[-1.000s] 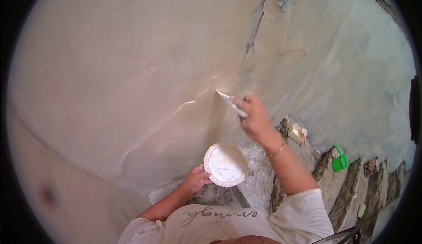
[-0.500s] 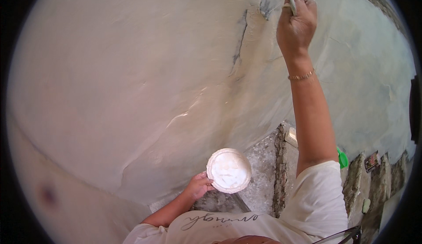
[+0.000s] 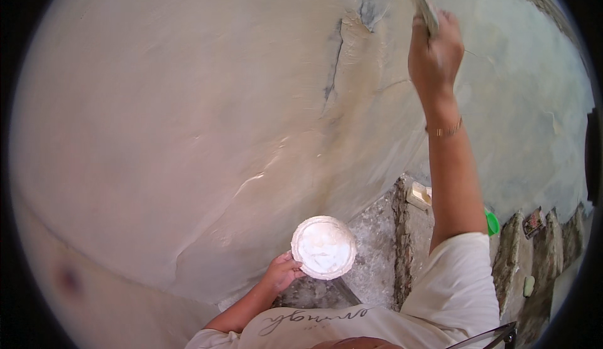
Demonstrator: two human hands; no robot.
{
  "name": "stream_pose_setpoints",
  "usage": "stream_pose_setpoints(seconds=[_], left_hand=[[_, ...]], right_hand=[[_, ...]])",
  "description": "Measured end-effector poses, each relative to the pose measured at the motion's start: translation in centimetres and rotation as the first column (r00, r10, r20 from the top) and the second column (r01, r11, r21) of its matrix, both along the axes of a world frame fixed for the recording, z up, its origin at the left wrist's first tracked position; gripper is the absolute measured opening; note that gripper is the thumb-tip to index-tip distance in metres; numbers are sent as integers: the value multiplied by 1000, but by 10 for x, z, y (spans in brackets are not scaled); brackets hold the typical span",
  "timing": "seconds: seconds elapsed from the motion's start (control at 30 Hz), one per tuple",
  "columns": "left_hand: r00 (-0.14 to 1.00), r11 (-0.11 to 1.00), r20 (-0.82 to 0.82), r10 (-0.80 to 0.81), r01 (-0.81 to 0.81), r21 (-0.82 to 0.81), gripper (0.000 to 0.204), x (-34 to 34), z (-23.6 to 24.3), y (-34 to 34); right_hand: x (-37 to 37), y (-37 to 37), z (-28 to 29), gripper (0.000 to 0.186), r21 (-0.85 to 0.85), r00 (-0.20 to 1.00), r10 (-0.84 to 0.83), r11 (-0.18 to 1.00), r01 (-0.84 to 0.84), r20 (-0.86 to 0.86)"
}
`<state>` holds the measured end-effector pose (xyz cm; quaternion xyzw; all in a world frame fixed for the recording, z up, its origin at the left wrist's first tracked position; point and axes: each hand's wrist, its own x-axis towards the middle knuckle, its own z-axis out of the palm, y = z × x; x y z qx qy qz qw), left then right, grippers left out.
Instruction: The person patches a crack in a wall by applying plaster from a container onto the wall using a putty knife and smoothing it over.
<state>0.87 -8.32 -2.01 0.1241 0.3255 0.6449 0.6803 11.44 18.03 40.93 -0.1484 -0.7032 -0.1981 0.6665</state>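
Note:
My left hand (image 3: 281,273) grips the rim of a round, shallow white dish (image 3: 296,233), fingers at its left edge. White paste (image 3: 326,251) lies in the dish, held low in front of my shirt. My right arm is stretched up along a pale plastered wall (image 3: 176,98). In its closed right hand (image 3: 438,57) is a flat scraper (image 3: 419,0), seen nearly edge-on and pointing up and left; its tip runs to the top of the picture. Left of that hand, the wall has a dark crack (image 3: 336,60) and a grey chipped patch (image 3: 370,15).
Rough concrete steps (image 3: 411,242) run below the wall toward the right. On them are a small white-and-cream box (image 3: 419,195), a green plastic item (image 3: 492,223) partly behind my arm, a dark printed packet (image 3: 534,222) and a pale green lump (image 3: 529,285).
My right hand with the scraper has moved slightly down and right, away from the chipped patch, which now shows more. The dish in my left hand has shifted slightly relative to the picture.

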Motion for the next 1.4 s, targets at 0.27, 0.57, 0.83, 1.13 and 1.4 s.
stream_pose_setpoints(seconds=[0.27,0.57,0.83,1.13,1.4], left_hand=[[997,998,59,-43,40,50,43,3,6,1],[998,1000,-58,3,-4,-28,52,1,9,-8],[997,998,46,-63,62,14,46,2,-6,-5],[999,1000,20,-26,26,7,46,2,8,-4],[998,999,43,-41,40,27,42,2,1,-7]], right_hand=[[-48,15,-7,41,278,983,-63,960,13,171],[6,6,-66,43,-221,991,28,975,1,131],[-51,-24,-69,24,-169,991,-83,981,99,102],[-39,-36,-41,39,-153,999,22,988,-15,48],[-44,-39,-164,52,38,856,-57,998,43,513]])
